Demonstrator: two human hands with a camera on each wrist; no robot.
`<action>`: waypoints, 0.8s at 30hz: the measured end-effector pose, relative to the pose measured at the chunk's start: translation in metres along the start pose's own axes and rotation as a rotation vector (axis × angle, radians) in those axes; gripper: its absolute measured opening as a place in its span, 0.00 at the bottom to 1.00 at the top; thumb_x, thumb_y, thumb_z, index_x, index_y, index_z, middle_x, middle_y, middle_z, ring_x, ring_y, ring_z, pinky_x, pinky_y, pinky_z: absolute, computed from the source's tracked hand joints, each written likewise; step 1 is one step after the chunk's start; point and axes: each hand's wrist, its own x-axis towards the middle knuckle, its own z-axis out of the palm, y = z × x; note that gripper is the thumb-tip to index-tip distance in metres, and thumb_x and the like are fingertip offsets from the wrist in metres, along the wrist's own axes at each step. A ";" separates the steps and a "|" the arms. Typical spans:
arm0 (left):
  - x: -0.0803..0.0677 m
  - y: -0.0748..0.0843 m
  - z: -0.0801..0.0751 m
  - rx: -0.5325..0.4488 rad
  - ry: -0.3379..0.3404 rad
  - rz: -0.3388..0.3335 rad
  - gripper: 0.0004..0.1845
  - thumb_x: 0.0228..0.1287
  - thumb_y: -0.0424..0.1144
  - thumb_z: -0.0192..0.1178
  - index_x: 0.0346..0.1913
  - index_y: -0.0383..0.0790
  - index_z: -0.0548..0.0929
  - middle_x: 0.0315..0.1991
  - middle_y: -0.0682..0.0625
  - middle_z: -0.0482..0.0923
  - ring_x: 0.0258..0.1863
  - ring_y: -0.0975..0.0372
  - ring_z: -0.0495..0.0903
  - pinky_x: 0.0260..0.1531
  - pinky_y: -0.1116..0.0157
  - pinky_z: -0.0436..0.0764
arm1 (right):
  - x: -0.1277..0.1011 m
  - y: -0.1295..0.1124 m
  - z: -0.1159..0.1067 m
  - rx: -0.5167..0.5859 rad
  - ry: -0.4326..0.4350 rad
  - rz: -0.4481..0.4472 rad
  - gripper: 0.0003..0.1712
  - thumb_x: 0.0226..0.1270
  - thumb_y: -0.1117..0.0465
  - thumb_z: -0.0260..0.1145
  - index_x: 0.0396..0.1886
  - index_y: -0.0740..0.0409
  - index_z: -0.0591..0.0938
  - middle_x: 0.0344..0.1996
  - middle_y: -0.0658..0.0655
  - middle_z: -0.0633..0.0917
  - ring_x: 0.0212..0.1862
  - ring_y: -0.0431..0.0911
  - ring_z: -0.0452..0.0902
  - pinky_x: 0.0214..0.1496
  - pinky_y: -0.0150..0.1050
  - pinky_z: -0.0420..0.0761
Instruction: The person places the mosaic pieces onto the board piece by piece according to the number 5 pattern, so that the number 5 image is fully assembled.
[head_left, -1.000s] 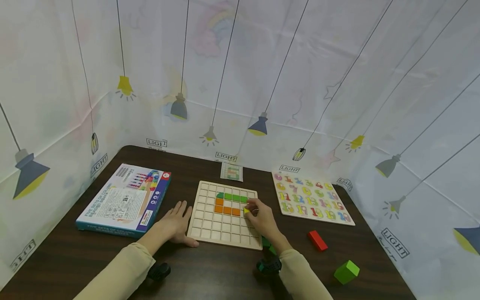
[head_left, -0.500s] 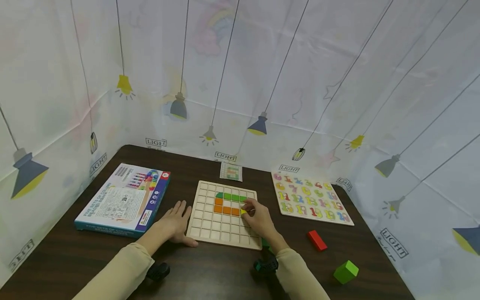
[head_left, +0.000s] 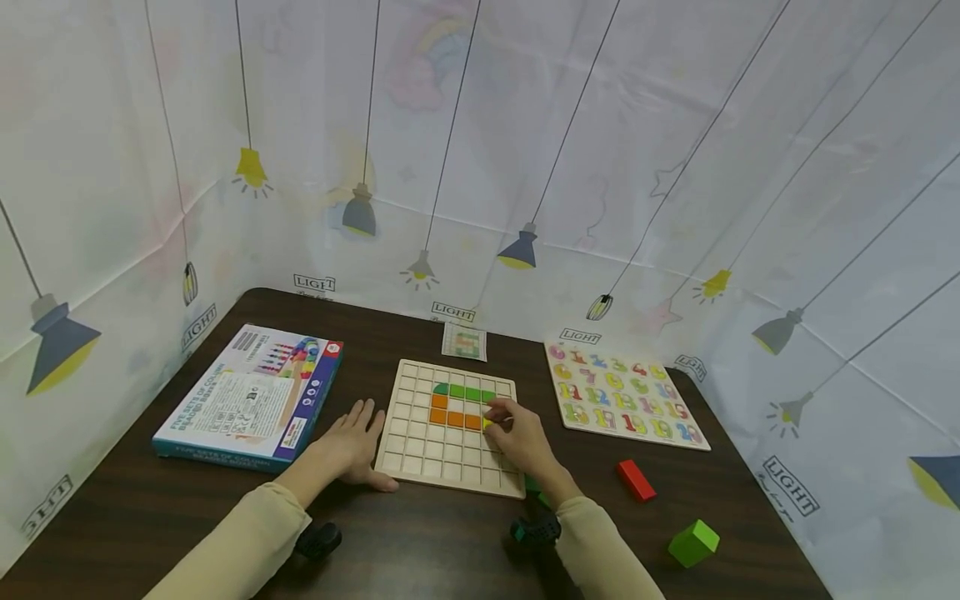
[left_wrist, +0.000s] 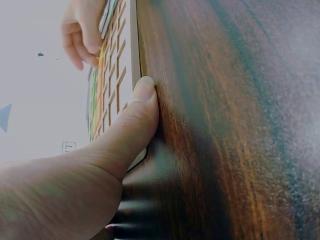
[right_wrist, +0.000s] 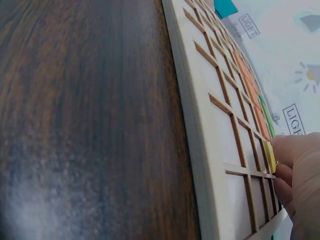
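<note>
A wooden grid board [head_left: 435, 461] lies mid-table with flat tiles in its cells. A row of green tiles [head_left: 470, 393] begins with a rounded dark green tile [head_left: 441, 388]; orange tiles [head_left: 455, 419] form an L below it. My right hand [head_left: 525, 440] pinches a small yellow tile [right_wrist: 270, 156] between thumb and fingertips, at the cell to the right of the orange row. Fingers partly hide the tile in the head view. Spread along the board's left side, my left hand [head_left: 351, 447] rests with its thumb [left_wrist: 144, 89] at the front left corner.
A boxed bead toy [head_left: 225, 408] lies at the left. Behind the board is a small pattern card [head_left: 464, 342]. To the right are a number puzzle board [head_left: 622, 396], a red block [head_left: 637, 481] and a green block [head_left: 693, 544]. Dark green pieces [head_left: 533, 486] sit by my right wrist.
My right hand has shifted slightly left with the yellow tile, bringing it against the end of the orange row and lower into the cell. The left hand stays put.
</note>
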 end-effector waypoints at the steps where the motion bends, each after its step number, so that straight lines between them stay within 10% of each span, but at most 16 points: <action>1: 0.000 0.000 0.000 -0.001 -0.001 -0.002 0.62 0.46 0.68 0.64 0.71 0.27 0.50 0.72 0.29 0.40 0.71 0.40 0.40 0.66 0.46 0.49 | -0.001 0.000 -0.001 0.001 0.006 -0.009 0.18 0.63 0.69 0.64 0.53 0.63 0.78 0.38 0.55 0.84 0.41 0.47 0.80 0.42 0.43 0.80; 24: 0.002 -0.001 0.000 -0.034 -0.020 -0.004 0.64 0.45 0.70 0.64 0.71 0.26 0.49 0.72 0.29 0.38 0.71 0.40 0.38 0.67 0.46 0.46 | -0.027 0.031 -0.040 0.042 0.067 0.158 0.14 0.69 0.68 0.57 0.53 0.62 0.78 0.38 0.52 0.85 0.40 0.45 0.79 0.29 0.36 0.72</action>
